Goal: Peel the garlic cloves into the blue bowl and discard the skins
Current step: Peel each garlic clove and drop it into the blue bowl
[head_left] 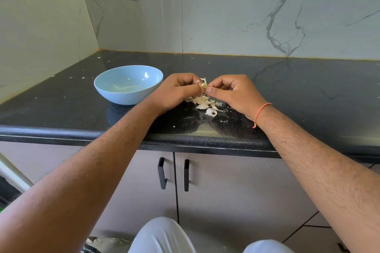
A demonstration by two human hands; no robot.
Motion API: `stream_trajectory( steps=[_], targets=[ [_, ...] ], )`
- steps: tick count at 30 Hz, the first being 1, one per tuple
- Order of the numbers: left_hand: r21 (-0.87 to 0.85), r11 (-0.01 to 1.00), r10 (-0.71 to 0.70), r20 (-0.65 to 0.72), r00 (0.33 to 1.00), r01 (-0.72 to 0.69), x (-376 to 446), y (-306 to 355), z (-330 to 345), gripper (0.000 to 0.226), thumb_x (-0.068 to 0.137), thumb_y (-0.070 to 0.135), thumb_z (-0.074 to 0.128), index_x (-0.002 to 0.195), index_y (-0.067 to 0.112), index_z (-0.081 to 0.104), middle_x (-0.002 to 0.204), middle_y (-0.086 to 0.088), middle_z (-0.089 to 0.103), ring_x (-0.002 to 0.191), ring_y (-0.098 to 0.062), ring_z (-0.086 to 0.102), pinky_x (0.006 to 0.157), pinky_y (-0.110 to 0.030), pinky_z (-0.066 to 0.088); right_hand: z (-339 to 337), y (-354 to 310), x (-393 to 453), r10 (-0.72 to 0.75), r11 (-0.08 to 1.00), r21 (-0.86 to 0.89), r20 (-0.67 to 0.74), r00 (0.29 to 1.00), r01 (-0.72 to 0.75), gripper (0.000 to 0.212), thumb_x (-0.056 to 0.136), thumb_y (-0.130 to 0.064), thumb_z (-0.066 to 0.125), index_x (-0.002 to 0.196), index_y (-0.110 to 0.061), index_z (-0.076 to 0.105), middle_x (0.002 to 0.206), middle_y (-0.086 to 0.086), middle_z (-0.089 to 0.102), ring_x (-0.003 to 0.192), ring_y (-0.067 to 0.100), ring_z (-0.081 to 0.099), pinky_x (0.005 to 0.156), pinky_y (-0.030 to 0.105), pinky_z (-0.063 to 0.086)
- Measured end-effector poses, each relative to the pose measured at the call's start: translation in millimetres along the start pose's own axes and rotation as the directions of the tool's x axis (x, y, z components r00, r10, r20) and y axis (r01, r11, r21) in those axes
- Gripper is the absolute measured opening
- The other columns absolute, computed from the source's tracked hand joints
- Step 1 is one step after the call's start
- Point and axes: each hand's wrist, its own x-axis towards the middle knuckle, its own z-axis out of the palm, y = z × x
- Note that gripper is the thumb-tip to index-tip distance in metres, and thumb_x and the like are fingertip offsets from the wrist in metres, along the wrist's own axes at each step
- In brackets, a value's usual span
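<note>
Both hands, left hand (177,90) and right hand (234,93), pinch one garlic clove (204,85) between their curled fingertips.

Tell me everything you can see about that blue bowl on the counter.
The blue bowl is a round, shallow, pale blue dish with a smooth glossy finish, perhaps plastic or glazed ceramic. It stands upright on the black speckled countertop, to the left of the person's left hand, which seems not to touch it. Its inside shows highlights and a faint pale smear near the bottom; whether any peeled garlic lies in it is hard to tell. Its reflection shows on the counter below.
</note>
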Motion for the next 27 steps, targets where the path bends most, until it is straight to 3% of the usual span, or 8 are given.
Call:
stream_trajectory(
  steps=[5, 11, 17, 21, 24, 27],
  targets=[
    [0.018, 1.0, -0.011, -0.036, 0.999, 0.011, 2, -2, 1, 0.009, 0.098, 0.014, 0.07, 0.092, 0.013, 0.076, 0.08, 0.006, 0.07, 0.077, -0.006, 0.063, 0.073, -0.018, 0.051, 0, -1, -1, 0.007, 1.0, 0.016, 0.002, 1.0, -0.007, 0.005, 0.09, -0.028, 0.081, 0.09, -0.023, 0.082, 0.083, 0.001, 0.078, 0.071, 0.015, 0.057, 0.074, 0.035, 0.052],
    [0.042, 0.999, 0.014, -0.055, 0.998, -0.011, 4, -7, 2, 0.008, 0.096, 0.019, 0.075, 0.089, 0.016, 0.077, 0.08, 0.002, 0.069, 0.076, -0.01, 0.062, 0.077, -0.031, 0.052, 0, -1, -1, -0.003, 1.0, -0.005, -0.007, 1.0, 0.003, 0.005, 0.091, -0.03, 0.079, 0.088, -0.027, 0.081, 0.084, 0.007, 0.077, 0.07, 0.016, 0.055, 0.072, 0.035, 0.049],
    [0.184, 0.982, 0.048, -0.075, 0.996, -0.033, 3, -7, 5, 0.007, 0.094, 0.018, 0.077, 0.09, 0.012, 0.078, 0.079, -0.001, 0.073, 0.07, -0.003, 0.06, 0.072, -0.017, 0.048, -1, -5, -2, -0.017, 0.999, 0.032, -0.025, 1.0, 0.017, 0.01, 0.096, -0.025, 0.074, 0.087, -0.024, 0.078, 0.08, 0.0, 0.076, 0.067, 0.018, 0.054, 0.07, 0.034, 0.049],
    [0.255, 0.964, 0.119, -0.162, 0.979, -0.075, 5, -14, 3, 0.01, 0.094, 0.018, 0.079, 0.101, 0.024, 0.083, 0.088, 0.016, 0.078, 0.077, 0.006, 0.068, 0.076, -0.011, 0.05, 0, -6, -2, 0.012, 0.999, -0.046, -0.089, 0.996, -0.016, 0.014, 0.095, -0.024, 0.074, 0.082, -0.024, 0.077, 0.072, -0.007, 0.073, 0.054, 0.0, 0.049, 0.059, 0.017, 0.044],
    [0.245, 0.966, 0.141, -0.211, 0.967, -0.087, 4, -15, 4, 0.018, 0.096, 0.017, 0.075, 0.111, 0.023, 0.082, 0.097, 0.018, 0.079, 0.083, 0.007, 0.071, 0.077, -0.01, 0.053, 1, -6, -2, -0.001, 0.992, -0.121, -0.156, 0.988, -0.018, 0.015, 0.093, -0.025, 0.076, 0.079, -0.025, 0.077, 0.066, -0.014, 0.069, 0.052, -0.002, 0.053, 0.055, 0.01, 0.041],
    [0.249, 0.964, 0.152, -0.251, 0.956, -0.088, 3, -12, 6, 0.012, 0.094, 0.03, 0.079, 0.1, 0.02, 0.083, 0.084, 0.016, 0.078, 0.073, 0.005, 0.069, 0.068, -0.011, 0.051, 1, -5, -3, -0.054, 0.974, -0.225, -0.194, 0.98, 0.01, 0.013, 0.091, -0.029, 0.077, 0.078, -0.027, 0.078, 0.061, -0.025, 0.065, 0.055, 0.002, 0.056, 0.055, 0.014, 0.044]
  ],
)
